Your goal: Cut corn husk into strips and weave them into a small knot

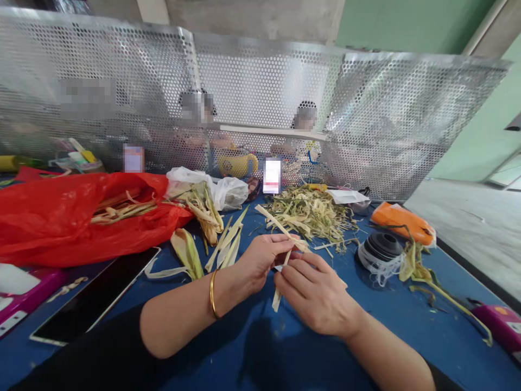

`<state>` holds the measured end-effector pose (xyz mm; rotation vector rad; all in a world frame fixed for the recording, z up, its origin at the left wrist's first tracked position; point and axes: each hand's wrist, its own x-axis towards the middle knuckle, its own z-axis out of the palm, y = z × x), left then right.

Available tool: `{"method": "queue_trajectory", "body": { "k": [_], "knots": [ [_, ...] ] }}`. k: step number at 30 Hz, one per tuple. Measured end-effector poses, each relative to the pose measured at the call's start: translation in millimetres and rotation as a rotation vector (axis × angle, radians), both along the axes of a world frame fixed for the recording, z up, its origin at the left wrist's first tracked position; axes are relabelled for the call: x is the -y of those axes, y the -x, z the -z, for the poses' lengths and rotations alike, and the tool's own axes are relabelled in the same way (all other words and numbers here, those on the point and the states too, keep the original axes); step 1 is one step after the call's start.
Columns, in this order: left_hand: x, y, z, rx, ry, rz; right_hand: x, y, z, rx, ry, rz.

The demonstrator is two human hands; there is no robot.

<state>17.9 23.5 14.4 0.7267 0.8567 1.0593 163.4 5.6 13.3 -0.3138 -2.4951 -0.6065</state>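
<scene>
Both hands meet over the middle of the blue table, working on pale strips of dried corn husk (272, 218). My left hand (260, 260), with a gold bangle at its wrist, pinches the strips between thumb and fingers. From the right, my right hand (311, 290) closes on the same strips with its fingers curled. One strip end points up and left, another hangs down below the fingers. The spot where the strips cross is partly hidden by the fingers. Just left of my left hand lie loose husk pieces (230, 241) and a greenish husk (188, 252).
A red plastic bag (61, 217) holding husks lies left, with a dark flat tablet-like panel (97, 296) before it. A heap of shredded husk (311, 214) sits behind my hands. Right are a black spool of white twine (380, 252) and an orange packet (402, 222). A perforated metal screen (260, 81) stands behind.
</scene>
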Motion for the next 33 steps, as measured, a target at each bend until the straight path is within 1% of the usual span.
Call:
{"method": "queue_trajectory", "body": {
  "k": [2,4,5,7,8,9,10,13,15,16,19,21,22,23,27,28,30,31,33],
  "knots": [
    [-1.6,0.8,0.6,0.008,0.001,-0.029,-0.5,-1.6,-0.9,-0.013,0.009,-0.015],
    [-3.4,1.8,-0.8,0.011,0.002,-0.075,-4.1,-4.5,-2.8,-0.063,0.007,0.034],
    [-4.1,2.3,-2.1,0.014,-0.004,-0.095,-6.9,-6.1,-4.0,-0.106,0.01,0.108],
    [-5.2,3.4,-5.5,0.013,-0.023,-0.122,-13.5,-9.2,-6.4,-0.177,0.043,0.313],
    [-5.4,3.8,-7.0,0.01,-0.02,-0.122,-16.8,-10.6,-7.4,-0.195,0.077,0.402],
    [-5.3,4.0,-8.2,0.006,-0.001,-0.116,-19.8,-11.9,-8.2,-0.199,0.121,0.461],
    [-5.1,4.0,-9.0,-0.004,0.031,-0.112,-22.2,-13.0,-8.7,-0.198,0.165,0.486],
    [-3.8,2.8,-8.0,-0.05,0.082,-0.124,-24.7,-14.3,-8.3,-0.226,0.274,0.467],
    [-3.3,1.4,-5.5,-0.067,0.038,-0.138,-22.8,-12.5,-6.0,-0.272,0.369,0.475],
    [-3.4,0.9,-4.1,-0.07,0.012,-0.144,-21.3,-10.9,-4.3,-0.296,0.448,0.495],
    [-4.5,0.6,0.0,-0.102,-0.034,-0.167,-17.1,-5.2,1.4,-0.322,0.755,0.583],
    [-5.8,1.4,2.4,-0.148,-0.06,-0.183,-15.3,-2.6,3.3,-0.298,0.895,0.578],
    [-6.4,1.9,3.5,-0.17,-0.075,-0.187,-14.8,-2.2,2.9,-0.287,0.911,0.559],
    [-6.9,2.4,4.4,-0.186,-0.087,-0.193,-14.4,-2.3,1.6,-0.278,0.889,0.534],
    [-8.2,3.6,6.3,-0.209,-0.101,-0.21,-14.2,-7.8,-10.1,-0.211,0.724,0.414],
    [-8.3,3.9,6.1,-0.213,-0.104,-0.206,-14.7,-10.0,-13.3,-0.182,0.72,0.373],
    [-7.9,4.5,4.6,-0.237,-0.108,-0.195,-17.0,-14.7,-18.2,-0.143,0.766,0.306],
    [-7.3,4.9,3.1,-0.253,-0.113,-0.188,-18.7,-17.1,-19.8,-0.155,0.799,0.292],
    [-5.4,5.8,-1.0,-0.289,-0.135,-0.148,-23.3,-21.5,-21.2,-0.276,0.855,0.318]
  ]
}}
